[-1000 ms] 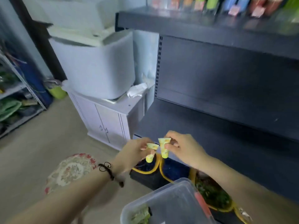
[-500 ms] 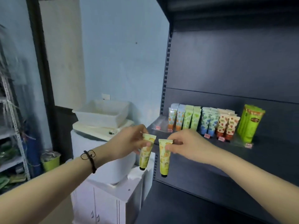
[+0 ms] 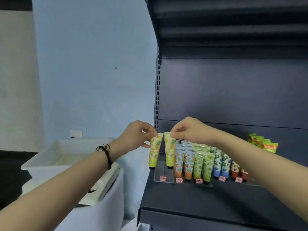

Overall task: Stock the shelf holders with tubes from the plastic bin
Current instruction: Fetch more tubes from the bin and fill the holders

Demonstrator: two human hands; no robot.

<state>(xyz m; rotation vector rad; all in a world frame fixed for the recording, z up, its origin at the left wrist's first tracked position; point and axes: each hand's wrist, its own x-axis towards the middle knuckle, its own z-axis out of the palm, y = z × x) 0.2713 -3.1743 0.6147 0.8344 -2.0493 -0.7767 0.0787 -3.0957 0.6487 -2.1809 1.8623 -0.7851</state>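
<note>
Vertically, caps down, hang two yellow-green plastic tubes. Left hand [image 3: 136, 136] pinches the left tube [image 3: 154, 153], right hand [image 3: 190, 130] the right tube [image 3: 170, 150].

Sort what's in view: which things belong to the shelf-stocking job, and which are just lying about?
In the job: left hand pinching the left tube; right hand pinching the right tube; clear holder, leftmost slot looks empty; stocked tubes beside it; shelf.

Lying about: white tray; white appliance under it; green packs further right; wall socket.
</note>
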